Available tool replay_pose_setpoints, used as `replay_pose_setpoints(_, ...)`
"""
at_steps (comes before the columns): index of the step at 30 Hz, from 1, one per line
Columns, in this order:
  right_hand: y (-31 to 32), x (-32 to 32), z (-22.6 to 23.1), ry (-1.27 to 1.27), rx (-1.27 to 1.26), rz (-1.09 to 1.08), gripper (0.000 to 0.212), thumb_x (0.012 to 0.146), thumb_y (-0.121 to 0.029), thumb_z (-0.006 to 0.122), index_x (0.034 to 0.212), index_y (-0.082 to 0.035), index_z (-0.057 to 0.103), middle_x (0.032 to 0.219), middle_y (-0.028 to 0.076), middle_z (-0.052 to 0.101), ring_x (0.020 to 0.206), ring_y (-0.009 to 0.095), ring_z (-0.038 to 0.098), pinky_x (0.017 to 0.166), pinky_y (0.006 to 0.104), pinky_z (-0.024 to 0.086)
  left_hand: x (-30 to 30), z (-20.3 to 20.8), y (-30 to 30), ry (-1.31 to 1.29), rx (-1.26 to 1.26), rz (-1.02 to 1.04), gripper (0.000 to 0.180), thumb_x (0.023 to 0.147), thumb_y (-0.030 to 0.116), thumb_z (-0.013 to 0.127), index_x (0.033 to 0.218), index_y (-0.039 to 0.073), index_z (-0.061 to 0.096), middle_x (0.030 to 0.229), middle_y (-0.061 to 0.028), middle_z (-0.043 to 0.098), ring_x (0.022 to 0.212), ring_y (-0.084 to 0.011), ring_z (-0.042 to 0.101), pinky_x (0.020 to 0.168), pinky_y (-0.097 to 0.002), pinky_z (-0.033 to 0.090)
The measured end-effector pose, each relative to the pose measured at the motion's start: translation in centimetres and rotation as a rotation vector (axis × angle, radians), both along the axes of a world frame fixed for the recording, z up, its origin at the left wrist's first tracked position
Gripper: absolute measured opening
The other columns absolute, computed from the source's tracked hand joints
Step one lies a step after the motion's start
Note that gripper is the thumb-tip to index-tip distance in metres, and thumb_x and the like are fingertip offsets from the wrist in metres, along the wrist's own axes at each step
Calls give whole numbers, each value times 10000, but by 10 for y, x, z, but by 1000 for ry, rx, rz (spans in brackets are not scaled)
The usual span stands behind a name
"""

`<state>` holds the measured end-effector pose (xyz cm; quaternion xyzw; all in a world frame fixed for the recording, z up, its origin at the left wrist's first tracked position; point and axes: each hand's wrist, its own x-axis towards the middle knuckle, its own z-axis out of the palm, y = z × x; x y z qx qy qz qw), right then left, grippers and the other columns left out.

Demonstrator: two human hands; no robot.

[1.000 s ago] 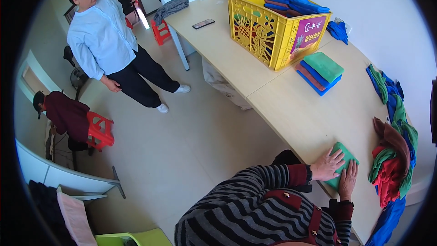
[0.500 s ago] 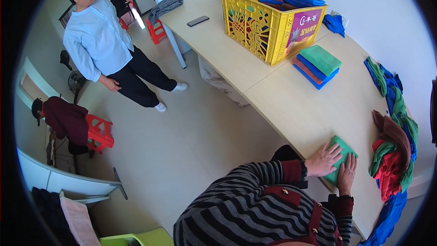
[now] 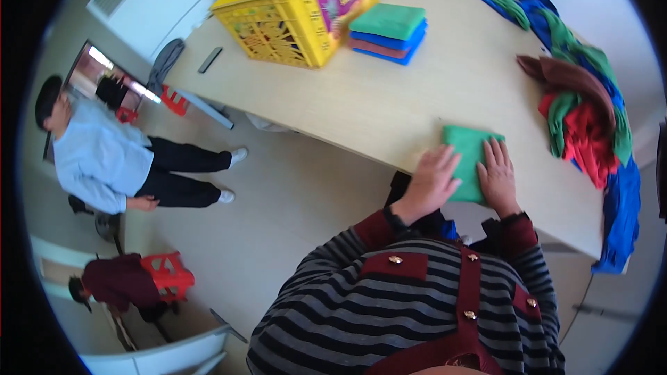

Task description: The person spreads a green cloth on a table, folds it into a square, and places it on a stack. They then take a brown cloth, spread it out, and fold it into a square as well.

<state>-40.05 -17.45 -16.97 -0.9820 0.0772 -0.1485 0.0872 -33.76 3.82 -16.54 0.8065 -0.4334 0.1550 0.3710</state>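
A folded green cloth (image 3: pixel 467 144) lies at the near edge of the table, close to my body. My left hand (image 3: pixel 429 179), slightly blurred, rests along its left edge with fingers stretched out. Flat on its right side lies my right hand (image 3: pixel 497 177), fingers extended and pointing away from me. Neither hand grips the cloth. Farther off on the table is a neat stack of folded cloths (image 3: pixel 389 22), green on top with blue and brown layers below.
A yellow plastic crate (image 3: pixel 281 28) holding folded cloths stands beside the stack. Loose blue, green, brown and red cloths (image 3: pixel 590 132) are heaped along the right side. A phone (image 3: pixel 210 60) lies at the far left. One person (image 3: pixel 104 153) stands; another (image 3: pixel 121 281) sits.
My view has turned, so the table and crate appear shifted and rotated. Both hands remain on the green cloth; the left hand now sits nearer its left edge.
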Motion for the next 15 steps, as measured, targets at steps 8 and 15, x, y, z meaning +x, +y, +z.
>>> replay_pose_setpoints(8, 18, 7, 4, -42, 48, 163, 555, 962, -298, 556, 1442, -38, 456, 1506, 203, 423, 1434, 389, 337, 1152, 479, 320, -5, -38, 58, 1203, -296, 56, 213, 1002, 270, 624, 981, 60, 648, 900, -60, 710, 794, -178, 677, 717, -365, 551)
replay_pose_setpoints(15, 43, 8, -6, -132, 33, 285, 550, 963, -310, 562, 1431, -37, 467, 1498, 202, 434, 1419, 383, 361, 1150, 471, 323, -2, -35, 44, 1790, -821, -241, 437, 1002, 283, 620, 1346, 25, 547, 1262, -93, 650, 1139, -212, 630, 997, -377, 504)
